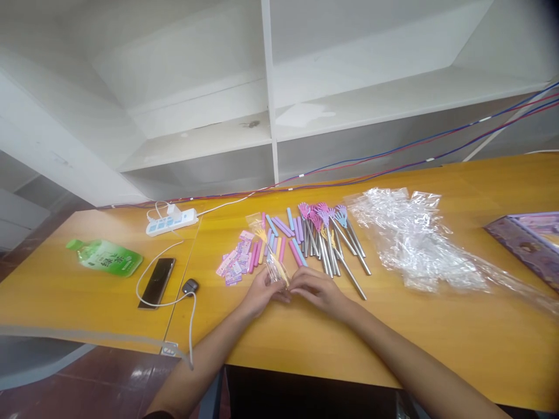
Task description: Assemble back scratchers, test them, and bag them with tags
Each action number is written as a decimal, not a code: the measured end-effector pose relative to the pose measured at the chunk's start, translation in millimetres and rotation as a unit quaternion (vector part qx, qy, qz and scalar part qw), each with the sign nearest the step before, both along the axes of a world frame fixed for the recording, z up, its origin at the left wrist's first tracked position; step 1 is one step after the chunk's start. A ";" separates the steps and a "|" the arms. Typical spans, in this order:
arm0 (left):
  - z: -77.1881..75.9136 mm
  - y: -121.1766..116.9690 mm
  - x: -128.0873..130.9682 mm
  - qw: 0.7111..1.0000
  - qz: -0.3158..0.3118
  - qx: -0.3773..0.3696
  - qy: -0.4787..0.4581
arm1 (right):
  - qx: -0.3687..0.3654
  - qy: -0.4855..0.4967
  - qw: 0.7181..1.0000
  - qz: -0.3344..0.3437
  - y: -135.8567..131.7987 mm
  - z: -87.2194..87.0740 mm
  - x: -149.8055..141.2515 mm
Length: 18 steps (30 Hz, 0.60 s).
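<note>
A back scratcher [261, 234] with a yellow hand-shaped head sits in a clear plastic bag, tilted up and to the left. My left hand [263, 293] is closed around the bag's lower part. My right hand [318, 289] pinches at the same end of the bag, close to the yellow handle end. Just beyond my hands lie pink, purple, blue and yellow foam tubes [283, 227]. Several more back scratchers [323, 218] with metal rods and coloured heads are piled to the right. Small pink and purple printed cards [236, 262] lie in a loose heap to the left.
A heap of clear plastic bags [419, 244] spreads over the table's right side, with a purple box [524, 244] beyond. On the left are a green bottle [105, 257], a phone [156, 283], a black earbud case [190, 287] and a power strip [172, 222] with white cables.
</note>
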<state>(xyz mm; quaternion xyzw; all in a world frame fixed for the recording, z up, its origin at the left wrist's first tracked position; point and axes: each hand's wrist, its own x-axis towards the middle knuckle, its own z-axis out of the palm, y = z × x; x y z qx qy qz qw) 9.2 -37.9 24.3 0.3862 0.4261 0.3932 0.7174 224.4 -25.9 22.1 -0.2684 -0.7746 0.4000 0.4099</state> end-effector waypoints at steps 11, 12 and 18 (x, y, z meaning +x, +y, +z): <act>-1.0 0.1 0.8 0.997 -0.052 -0.019 -0.051 | -0.024 -0.037 0.997 -0.069 2.8 -10.6 -3.7; -0.9 0.0 0.7 0.997 -0.056 -0.017 -0.055 | -0.025 -0.041 0.996 -0.070 2.8 -11.4 -3.6; -2.1 -1.9 -0.9 0.996 -0.087 0.009 -0.012 | -0.033 -0.055 0.995 -0.082 3.0 -15.0 -2.7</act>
